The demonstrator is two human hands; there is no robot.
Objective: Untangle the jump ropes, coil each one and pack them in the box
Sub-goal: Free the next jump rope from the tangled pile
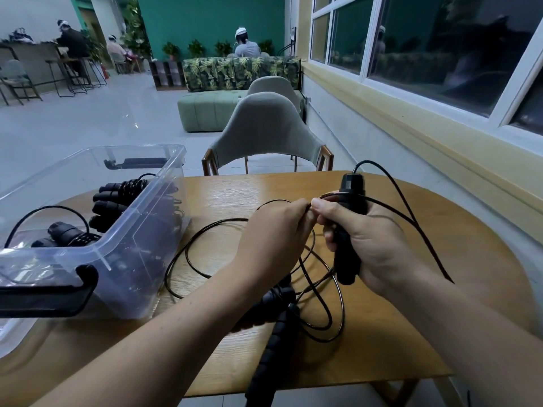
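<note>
Even, dimmish indoor light, soft glare on table and floor, wide-angle bending at edges.

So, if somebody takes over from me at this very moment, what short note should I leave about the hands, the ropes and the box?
Left hand pinches the thin cord, right beside the other hand.
Right hand grips one black handle upright.
More cord lies in loose loops on the table; ribbed handles lie at its near edge, under the left forearm.
Done: coiled ropes already in the clear box.
Left: untangle this one, coil it, pack it.
</note>
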